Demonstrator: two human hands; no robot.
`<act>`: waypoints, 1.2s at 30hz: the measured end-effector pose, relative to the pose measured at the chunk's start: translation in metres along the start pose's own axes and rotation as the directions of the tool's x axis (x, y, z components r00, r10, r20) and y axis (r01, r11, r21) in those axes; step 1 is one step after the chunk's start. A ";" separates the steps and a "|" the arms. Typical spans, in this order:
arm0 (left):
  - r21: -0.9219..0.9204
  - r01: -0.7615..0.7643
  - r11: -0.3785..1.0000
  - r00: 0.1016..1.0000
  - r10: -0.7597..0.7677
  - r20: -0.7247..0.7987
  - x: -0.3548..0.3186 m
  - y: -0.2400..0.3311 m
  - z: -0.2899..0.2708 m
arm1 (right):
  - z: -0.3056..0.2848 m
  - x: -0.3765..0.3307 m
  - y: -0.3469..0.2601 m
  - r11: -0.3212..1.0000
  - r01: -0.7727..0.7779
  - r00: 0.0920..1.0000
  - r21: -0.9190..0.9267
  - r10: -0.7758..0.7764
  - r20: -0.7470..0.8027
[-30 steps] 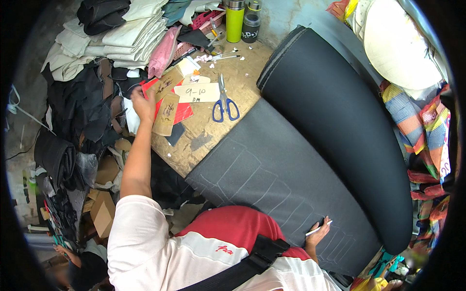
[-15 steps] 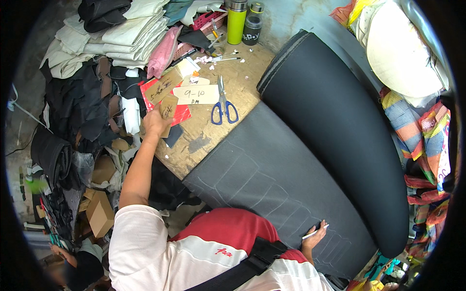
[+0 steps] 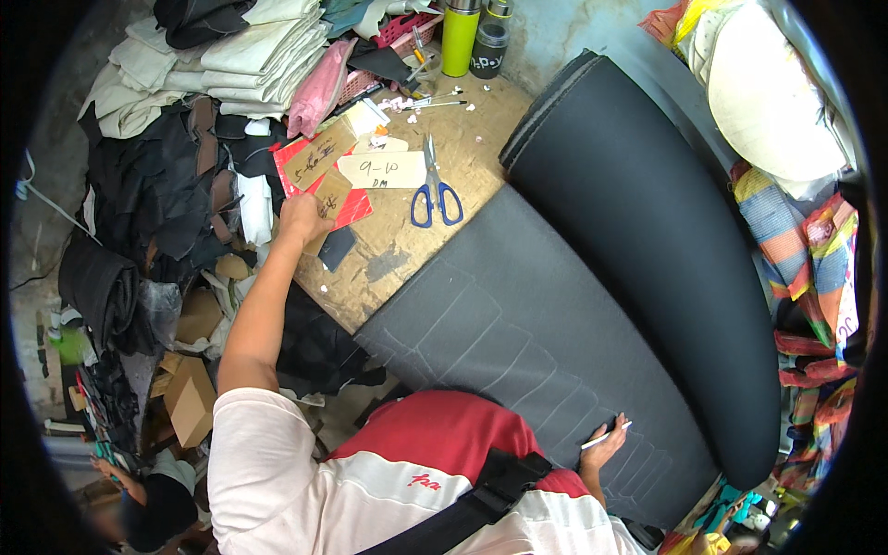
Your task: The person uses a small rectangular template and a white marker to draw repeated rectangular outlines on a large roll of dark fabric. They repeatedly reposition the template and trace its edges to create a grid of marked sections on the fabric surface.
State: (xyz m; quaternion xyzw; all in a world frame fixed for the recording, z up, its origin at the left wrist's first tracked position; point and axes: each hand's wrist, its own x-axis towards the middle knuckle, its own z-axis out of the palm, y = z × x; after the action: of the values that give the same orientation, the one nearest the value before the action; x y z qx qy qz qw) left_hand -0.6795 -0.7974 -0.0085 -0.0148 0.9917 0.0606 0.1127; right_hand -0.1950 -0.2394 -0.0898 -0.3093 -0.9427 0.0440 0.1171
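My left hand (image 3: pixel 304 220) is at the table's left side, its fingers closed on a small tan cardboard template (image 3: pixel 333 191) with handwriting. Under and around it lie a red sheet (image 3: pixel 356 210), another brown card (image 3: pixel 318 159) and a long cream card (image 3: pixel 381 170). Blue-handled scissors (image 3: pixel 435 190) rest to the right of these. At the lower right, my right hand (image 3: pixel 605 448) holds a white marking pencil (image 3: pixel 599 438) over dark grey sheet material (image 3: pixel 518 287). Pale outlines of several shapes run across that material.
A thick black roll (image 3: pixel 638 240) of the material lies along the right. Folded white cloth (image 3: pixel 250 69), black scraps (image 3: pixel 157 185) and a cardboard box (image 3: pixel 190 402) crowd the left. A green bottle (image 3: pixel 460 39) stands at the back. Another person (image 3: pixel 157 513) is at the lower left.
The whole view has shifted slightly. My left hand has moved a little farther away with the cardboard template, which is turned somewhat. My right hand keeps its place with the marking pencil.
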 end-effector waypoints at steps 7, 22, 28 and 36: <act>0.076 -0.029 0.997 0.998 0.025 0.054 0.001 0.002 -0.002 | 0.001 0.001 0.001 0.999 -0.029 0.999 -0.014 0.030 0.025; 0.095 0.028 0.995 0.998 -0.023 -0.061 0.036 0.039 -0.016 | -0.001 0.002 -0.002 0.999 -0.037 0.999 0.006 0.037 -0.001; -0.157 0.071 0.985 0.976 -0.101 -0.192 0.103 0.077 -0.007 | -0.002 0.002 -0.003 0.999 -0.046 0.999 0.029 0.047 -0.009; -0.047 0.203 0.978 0.975 -0.198 0.105 0.138 0.085 -0.006 | -0.003 0.003 -0.004 0.998 -0.061 0.998 0.026 0.061 0.008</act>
State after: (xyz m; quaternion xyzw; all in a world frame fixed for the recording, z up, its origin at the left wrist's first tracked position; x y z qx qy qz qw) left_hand -0.8192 -0.7156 -0.0237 -0.1150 0.9761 0.0783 0.1670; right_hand -0.1988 -0.2405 -0.0856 -0.3360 -0.9326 0.0611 0.1163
